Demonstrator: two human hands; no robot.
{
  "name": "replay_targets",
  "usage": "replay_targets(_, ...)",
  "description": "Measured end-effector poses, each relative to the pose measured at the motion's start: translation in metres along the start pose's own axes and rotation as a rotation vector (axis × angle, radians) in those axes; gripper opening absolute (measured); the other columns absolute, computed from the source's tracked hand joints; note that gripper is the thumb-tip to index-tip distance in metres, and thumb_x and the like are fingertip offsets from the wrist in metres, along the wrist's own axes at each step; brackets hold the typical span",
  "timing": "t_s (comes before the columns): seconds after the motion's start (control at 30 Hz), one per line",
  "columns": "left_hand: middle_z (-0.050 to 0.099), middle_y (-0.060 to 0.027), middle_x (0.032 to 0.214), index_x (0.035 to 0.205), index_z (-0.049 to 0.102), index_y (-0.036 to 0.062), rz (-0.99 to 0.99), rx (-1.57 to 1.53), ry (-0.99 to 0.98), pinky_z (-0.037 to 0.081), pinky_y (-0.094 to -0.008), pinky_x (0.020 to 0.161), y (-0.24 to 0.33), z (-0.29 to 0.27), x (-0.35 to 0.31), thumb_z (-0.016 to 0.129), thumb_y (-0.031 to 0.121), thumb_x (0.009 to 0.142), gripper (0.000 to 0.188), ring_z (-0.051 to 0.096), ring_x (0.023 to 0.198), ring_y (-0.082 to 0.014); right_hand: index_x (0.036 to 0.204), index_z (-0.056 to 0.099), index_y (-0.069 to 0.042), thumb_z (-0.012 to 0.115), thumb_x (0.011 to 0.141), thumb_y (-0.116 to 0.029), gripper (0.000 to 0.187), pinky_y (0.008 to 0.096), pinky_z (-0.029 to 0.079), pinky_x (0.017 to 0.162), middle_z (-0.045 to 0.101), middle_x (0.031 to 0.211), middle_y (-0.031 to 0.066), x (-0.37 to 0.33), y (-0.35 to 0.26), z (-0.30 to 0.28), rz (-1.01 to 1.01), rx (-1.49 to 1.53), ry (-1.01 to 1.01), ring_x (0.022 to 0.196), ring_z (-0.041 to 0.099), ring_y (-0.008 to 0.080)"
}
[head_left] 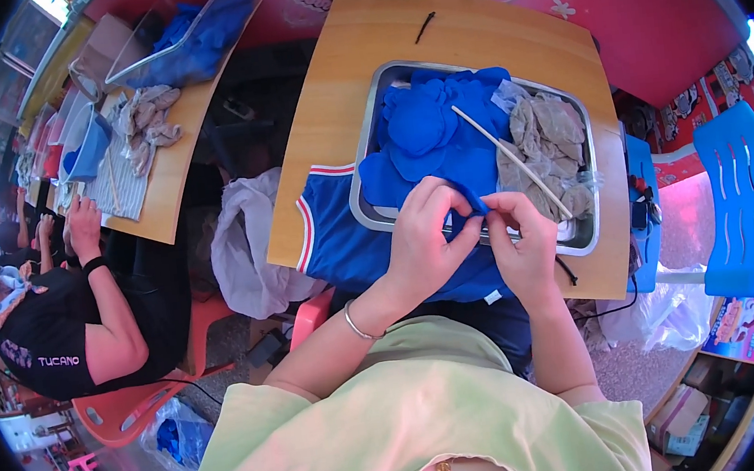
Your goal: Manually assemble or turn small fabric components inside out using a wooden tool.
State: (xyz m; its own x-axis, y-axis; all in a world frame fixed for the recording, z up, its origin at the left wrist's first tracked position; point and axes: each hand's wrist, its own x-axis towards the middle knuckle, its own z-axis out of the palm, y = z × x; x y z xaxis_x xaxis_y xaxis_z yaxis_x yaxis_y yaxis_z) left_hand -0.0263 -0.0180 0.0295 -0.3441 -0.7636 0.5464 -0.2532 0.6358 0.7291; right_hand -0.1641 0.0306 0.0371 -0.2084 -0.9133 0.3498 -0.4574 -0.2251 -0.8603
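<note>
Seemingly working along a blue fabric piece (471, 195), pinched in left hand (424, 235) and right hand (527, 241) over the metal tray (367, 137), calling next for even fingertip tension.

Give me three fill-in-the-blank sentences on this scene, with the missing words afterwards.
1. The left hand and right hand pinch a cloth piece coloured ____.
2. A silvery bracelet circles the person's ____ wrist.
3. In the metal tray, the greyish cloth lies to the ____ of the blue pile.

Missing words: blue; left; right.
</note>
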Motion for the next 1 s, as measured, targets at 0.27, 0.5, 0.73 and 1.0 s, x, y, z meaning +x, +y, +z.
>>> replay_targets(0.27, 0.049, -0.0045, 0.086, 0.082, 0.053, 0.0008, -0.312, -0.632, 0.023, 0.043, -0.0222, 0.06, 0.007, 0.009, 0.0, 0.063, 0.001, 0.083, 0.01, 0.051, 0.072, -0.0109, 0.094, 0.061, 0.001, 0.059, 0.082, 0.007, 0.013, 0.0245, 0.048, 0.064, 0.061, 0.082, 0.0107, 0.002, -0.001, -0.004, 0.119, 0.248, 0.027, 0.07, 0.061, 0.0159)
replay_targets(0.5, 0.052, -0.0028, 0.08, 0.083, 0.053, 0.0014, -0.354, -0.473, -0.055, 0.045, -0.0209, 0.058, 0.004, 0.005, -0.002, 0.065, 0.001, 0.081, 0.012, 0.051, 0.062, -0.0075, 0.097, 0.061, -0.001, 0.059, 0.083, 0.006, 0.016, 0.0233, 0.048, 0.065, 0.061, 0.081, 0.0053, 0.004, 0.002, -0.013, 0.045, 0.039, -0.025, 0.069, 0.058, 0.0112)
replay_targets(0.73, 0.056, -0.0035, 0.079, 0.089, 0.055, -0.0002, -0.327, -0.46, -0.017, 0.047, -0.0204, 0.061, 0.004, 0.014, -0.001, 0.064, 0.0, 0.082, 0.011, 0.057, 0.069, -0.0083, 0.094, 0.06, 0.001, 0.067, 0.079, 0.0, 0.017, 0.0213, 0.048, 0.064, 0.061, 0.08, 0.0014, 0.003, 0.008, -0.009, 0.178, 0.423, -0.046, 0.071, 0.058, 0.0073)
replay_targets(1.0, 0.056, -0.0053, 0.086, 0.088, 0.059, -0.0004, -0.347, -0.488, 0.005, 0.047, -0.0222, 0.062, -0.004, 0.016, -0.001, 0.062, -0.001, 0.083, 0.006, 0.057, 0.073, -0.0112, 0.089, 0.058, 0.0, 0.068, 0.075, 0.002, 0.017, 0.0231, 0.048, 0.06, 0.062, 0.083, 0.005, 0.006, 0.013, -0.012, 0.218, 0.277, -0.034, 0.07, 0.06, 0.0096)
